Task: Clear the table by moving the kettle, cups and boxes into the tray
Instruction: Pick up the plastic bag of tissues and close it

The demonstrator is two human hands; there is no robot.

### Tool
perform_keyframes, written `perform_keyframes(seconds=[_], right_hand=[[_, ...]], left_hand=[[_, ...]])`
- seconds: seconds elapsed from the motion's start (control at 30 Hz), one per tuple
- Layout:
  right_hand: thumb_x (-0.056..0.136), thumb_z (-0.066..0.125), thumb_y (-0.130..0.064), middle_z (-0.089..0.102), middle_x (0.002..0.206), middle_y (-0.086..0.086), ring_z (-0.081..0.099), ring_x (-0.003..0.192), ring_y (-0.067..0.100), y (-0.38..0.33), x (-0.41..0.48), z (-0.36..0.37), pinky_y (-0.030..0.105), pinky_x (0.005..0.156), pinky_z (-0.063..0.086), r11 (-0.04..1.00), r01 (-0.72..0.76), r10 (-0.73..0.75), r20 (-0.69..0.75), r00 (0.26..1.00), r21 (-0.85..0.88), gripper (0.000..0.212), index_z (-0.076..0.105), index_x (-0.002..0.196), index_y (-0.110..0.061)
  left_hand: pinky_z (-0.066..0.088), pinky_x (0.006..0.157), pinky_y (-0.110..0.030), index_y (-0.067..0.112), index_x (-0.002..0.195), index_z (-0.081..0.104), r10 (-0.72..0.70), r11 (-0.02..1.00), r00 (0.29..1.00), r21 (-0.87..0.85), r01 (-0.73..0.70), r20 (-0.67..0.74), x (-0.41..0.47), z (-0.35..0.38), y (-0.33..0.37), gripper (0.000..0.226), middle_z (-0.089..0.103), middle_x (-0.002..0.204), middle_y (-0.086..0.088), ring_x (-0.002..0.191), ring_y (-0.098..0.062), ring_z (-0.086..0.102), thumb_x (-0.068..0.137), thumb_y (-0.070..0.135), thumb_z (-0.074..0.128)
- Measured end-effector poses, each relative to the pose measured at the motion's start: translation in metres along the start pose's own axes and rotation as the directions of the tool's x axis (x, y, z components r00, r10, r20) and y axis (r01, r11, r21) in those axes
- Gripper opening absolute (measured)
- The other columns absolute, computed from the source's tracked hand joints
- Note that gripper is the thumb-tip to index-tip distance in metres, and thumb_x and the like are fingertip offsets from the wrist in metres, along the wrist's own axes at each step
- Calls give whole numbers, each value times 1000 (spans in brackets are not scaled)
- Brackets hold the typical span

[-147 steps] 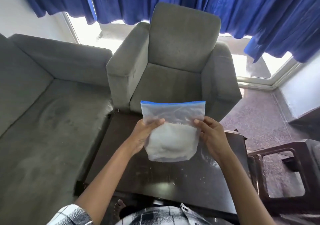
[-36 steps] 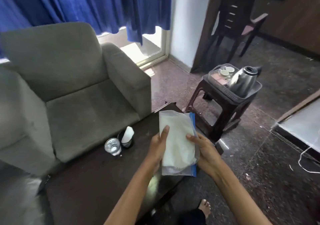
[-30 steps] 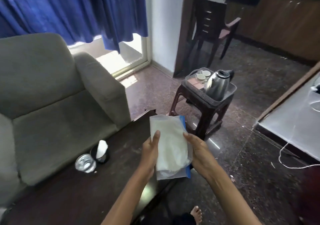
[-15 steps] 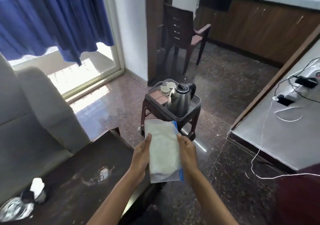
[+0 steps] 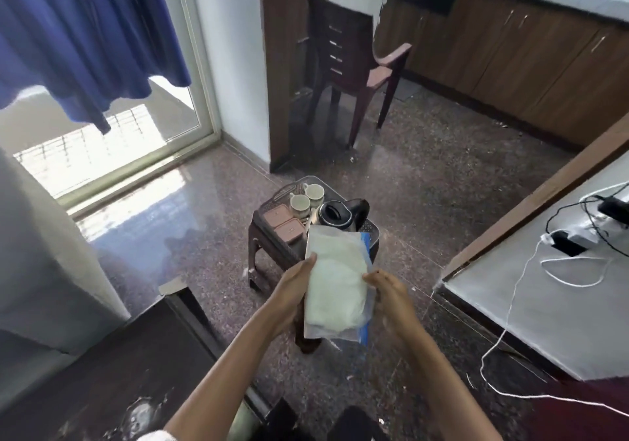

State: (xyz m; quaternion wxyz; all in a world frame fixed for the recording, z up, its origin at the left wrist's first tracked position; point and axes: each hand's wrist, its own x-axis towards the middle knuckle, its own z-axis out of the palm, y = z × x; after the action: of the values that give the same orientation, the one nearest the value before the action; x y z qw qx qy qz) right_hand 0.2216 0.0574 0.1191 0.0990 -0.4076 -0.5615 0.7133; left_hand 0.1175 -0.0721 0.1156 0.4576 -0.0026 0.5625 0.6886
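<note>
Two hands on one load: left hand [image 5: 292, 290] and right hand [image 5: 391, 293] each pinch a side edge of a clear zip bag [image 5: 335, 286] with white contents, blue seal strip running down its right edge. Both grips closed on the bag, fingers wrapped to the back; bag held upright, in the air, between the dark desk [image 5: 112, 365] at lower left and the stool [image 5: 269, 246] ahead.

Tray [image 5: 372, 233] sits on the stool. Already in it: kettle [image 5: 335, 214] at the right, two cups [image 5: 306, 197] at the far side, two brown lidded boxes [image 5: 284, 224] at the near left. So the named items look loaded; I judge the bag is a last extra being carried over.

Notes for placing it well:
- Free floor space in the tray looks scant. The bag hides the near right part, so I cannot tell what room is there.
- Contents appear soft and loose; the bag will slump. Better laid flat than stood on edge.
- Lower it with both hands, seal strip kept level or up in case it is not fully shut.
- Keep clear of the kettle handle and the cups; a nudge could tip a cup.
- Resting it across the box lids is an option, since they give a flat, low surface.

Risk: stool is small, tray overhangs slightly; set down gently, no pushing sideways.
</note>
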Motion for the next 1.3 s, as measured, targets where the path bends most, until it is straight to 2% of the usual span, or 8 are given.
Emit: perform_keyframes(seconds=[0.13, 0.27, 0.37, 0.43, 0.57, 0.7, 0.8, 1.3], right_hand=[[87, 50, 3, 67, 64, -1, 63, 51, 10, -23, 54, -21, 25, 47, 49, 999, -46, 46, 0, 999, 22, 23, 64, 75, -12], [86, 49, 5, 68, 60, -2, 62, 55, 14, -52, 124, -44, 21, 44, 49, 998, -31, 34, -42, 999, 59, 23, 63, 76, -10], [86, 49, 4, 66, 54, -6, 59, 49, 8, -78, 189, -66, 15, 40, 45, 999, 32, -31, -152, 988, 7, 22, 64, 77, -10], [87, 52, 2, 61, 58, 1, 54, 44, 3, -94, 231, -78, 15, 40, 42, 994, 60, -81, -235, 969, -96, 16, 64, 81, -6], [82, 56, 1, 63, 77, 9, 56, 74, 22, -104, 312, -90, 34, 63, 48, 936, 105, -189, -228, 955, -337, 15, 67, 93, 2], [77, 58, 1, 65, 78, 10, 57, 73, 22, -95, 373, -78, 45, 73, 52, 839, 108, -181, -88, 980, -533, 17, 69, 89, -4], [77, 58, -2, 68, 84, 14, 58, 76, 23, -90, 391, -60, 35, 70, 47, 751, 137, -169, 12, 985, -646, 21, 70, 94, -2], [78, 53, -1, 68, 96, 19, 62, 89, 36, -37, 422, -18, 38, 74, 49, 510, 127, 45, 173, 984, -851, 17, 64, 91, -4]], left_hand=[[54, 85, -38, 12, 103, 66, 9, 1000, 1000, 2, -9, -3, 50, 14, 16, 30, 73, 100, -6, 93, -22, 69, 97, 31, 44], [53, 61, -23, 12, 109, 61, 72, 983, 997, 171, -65, -37, 102, 28, 39, 19, 68, 90, -2, 73, -13, 65, 96, 19, 48], [47, 64, -17, 9, 108, 61, 202, 918, 964, 376, -126, -170, 147, 36, 53, 20, 67, 98, -7, 76, -10, 59, 89, 4, 56], [50, 79, -22, 11, 110, 63, 326, 782, 918, 610, -128, -226, 179, 39, 54, 29, 67, 106, -7, 88, -14, 61, 83, 3, 61], [38, 102, -39, 24, 124, 55, 368, 374, 912, 927, 33, -181, 229, 44, 49, 50, 51, 130, 1, 119, -23, 48, 76, 24, 66], [37, 104, -46, 31, 134, 41, 180, 236, 957, 954, 183, -228, 257, 51, 43, 73, 32, 145, 2, 128, -30, 38, 69, 42, 72], [39, 102, -48, 33, 135, 37, 101, 150, 964, 961, 230, -247, 264, 51, 40, 77, 34, 142, 2, 128, -32, 38, 68, 47, 72], [38, 101, -39, 33, 140, 36, 89, 219, 947, 934, 284, -309, 261, 55, 50, 80, 32, 145, 6, 134, -20, 30, 70, 45, 74]])
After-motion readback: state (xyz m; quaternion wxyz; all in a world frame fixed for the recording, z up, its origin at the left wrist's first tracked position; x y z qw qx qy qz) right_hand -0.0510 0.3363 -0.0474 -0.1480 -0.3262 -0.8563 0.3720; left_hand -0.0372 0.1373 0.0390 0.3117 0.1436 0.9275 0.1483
